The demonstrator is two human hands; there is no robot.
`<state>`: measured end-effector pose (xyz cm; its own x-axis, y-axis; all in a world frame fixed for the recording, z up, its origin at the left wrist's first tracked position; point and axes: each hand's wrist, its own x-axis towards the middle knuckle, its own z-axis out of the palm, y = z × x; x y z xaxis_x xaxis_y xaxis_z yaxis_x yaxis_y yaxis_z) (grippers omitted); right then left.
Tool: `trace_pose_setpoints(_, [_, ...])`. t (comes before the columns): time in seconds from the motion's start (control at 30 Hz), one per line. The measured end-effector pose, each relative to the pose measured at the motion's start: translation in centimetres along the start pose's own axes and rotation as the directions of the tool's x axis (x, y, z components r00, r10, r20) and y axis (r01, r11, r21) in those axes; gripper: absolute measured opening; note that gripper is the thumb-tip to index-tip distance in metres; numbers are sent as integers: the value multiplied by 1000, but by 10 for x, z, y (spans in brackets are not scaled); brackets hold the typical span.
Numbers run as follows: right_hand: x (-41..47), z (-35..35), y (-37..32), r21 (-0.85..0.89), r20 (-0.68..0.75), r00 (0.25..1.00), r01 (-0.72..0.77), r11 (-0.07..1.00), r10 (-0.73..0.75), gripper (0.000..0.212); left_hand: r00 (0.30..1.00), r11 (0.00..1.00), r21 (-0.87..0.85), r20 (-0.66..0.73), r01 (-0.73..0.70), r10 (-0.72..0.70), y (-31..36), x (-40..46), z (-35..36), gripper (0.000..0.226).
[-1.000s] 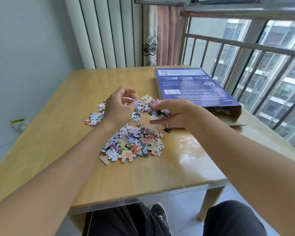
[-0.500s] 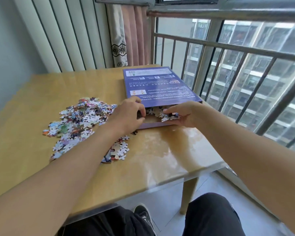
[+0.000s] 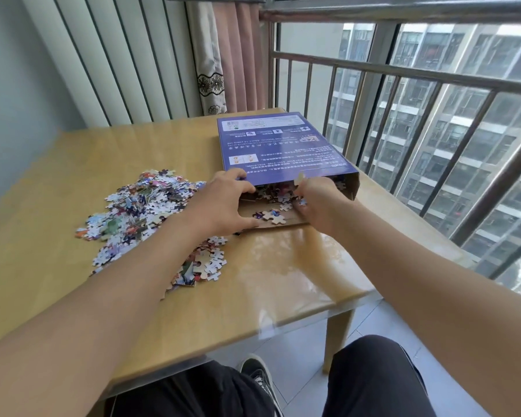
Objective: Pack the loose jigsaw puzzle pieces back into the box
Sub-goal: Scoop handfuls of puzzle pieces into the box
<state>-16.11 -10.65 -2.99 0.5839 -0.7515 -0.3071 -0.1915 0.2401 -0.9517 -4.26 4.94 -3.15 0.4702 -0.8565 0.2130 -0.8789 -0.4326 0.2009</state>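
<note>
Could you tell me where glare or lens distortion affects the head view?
Head view: window light throws pale glare on the glossy table near the box; wide-angle distortion bends the railing and stretches both forearms; the puzzle pieces look soft.

Glossy light wood surface (image 3: 298, 266) with glare, printed purple cardboard puzzle box (image 3: 283, 145) with raw brown inside, matt card jigsaw pieces (image 3: 139, 209), metal railing (image 3: 403, 73), cloth curtain (image 3: 232, 55).
</note>
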Motion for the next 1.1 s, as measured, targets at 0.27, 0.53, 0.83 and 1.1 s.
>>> trace_pose_setpoints(0.27, [4,-32,17,-750,304,862,479,457,-405,22,998,1000,-18,-59,26,-27,2,2,0,54])
trace_pose_setpoints(0.53, [-17,-52,16,-739,476,571,672,48,-669,26,996,998,54,-83,31,-27,6,7,0,22])
trace_pose_setpoints(0.83, [-4,-29,12,-731,676,725,682,7,-131,74,992,985,159,-116,64,-46,14,16,7,27])
trace_pose_setpoints(1.1, [-15,-54,8,-820,530,705,567,-75,-470,55,990,984,156,-91,-89,104,13,11,15,24])
